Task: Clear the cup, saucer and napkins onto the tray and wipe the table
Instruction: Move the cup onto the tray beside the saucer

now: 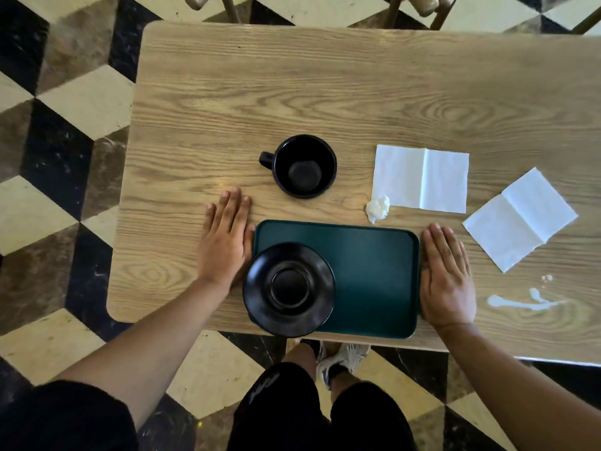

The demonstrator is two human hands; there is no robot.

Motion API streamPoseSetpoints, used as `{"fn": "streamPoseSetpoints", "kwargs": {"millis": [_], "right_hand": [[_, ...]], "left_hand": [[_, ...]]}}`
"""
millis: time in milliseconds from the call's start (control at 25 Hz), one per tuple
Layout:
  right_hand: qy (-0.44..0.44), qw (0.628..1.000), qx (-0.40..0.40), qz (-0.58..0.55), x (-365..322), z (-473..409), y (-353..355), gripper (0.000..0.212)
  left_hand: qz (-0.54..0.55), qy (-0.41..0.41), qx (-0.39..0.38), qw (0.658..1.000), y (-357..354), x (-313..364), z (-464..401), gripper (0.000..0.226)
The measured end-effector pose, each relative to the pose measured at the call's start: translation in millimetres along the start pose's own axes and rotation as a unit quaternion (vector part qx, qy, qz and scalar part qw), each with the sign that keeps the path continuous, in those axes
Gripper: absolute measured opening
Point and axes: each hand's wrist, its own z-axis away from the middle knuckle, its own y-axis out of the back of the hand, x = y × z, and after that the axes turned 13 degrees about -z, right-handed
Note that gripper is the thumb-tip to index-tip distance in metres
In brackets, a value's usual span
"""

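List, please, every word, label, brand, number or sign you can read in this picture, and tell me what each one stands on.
None: no legible text shows anywhere in the head view.
The black cup, the black saucer, the green tray and the two flat napkins are all plain.
The shorts bear a faint dark mark, too dim and blurred to read.

a wooden table carries tray, cup, two napkins, a crumpled wad, spilled liquid.
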Motion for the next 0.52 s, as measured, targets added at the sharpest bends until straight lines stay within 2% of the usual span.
{"fn": "streamPoseSetpoints", "kwargs": {"millis": [400, 520], "right_hand": [[0.003, 0.999, 0.014, -0.041, -4, -2, 1, 0.047], [-0.060, 0.990, 0.076, -0.097, -20, -10, 8, 0.043]], "left_hand": [[-0.002, -0.004, 0.050, 0.999, -8, -5, 0, 0.051], [0.007, -0.010, 0.054, 0.998, -11, -5, -1, 0.051]]}}
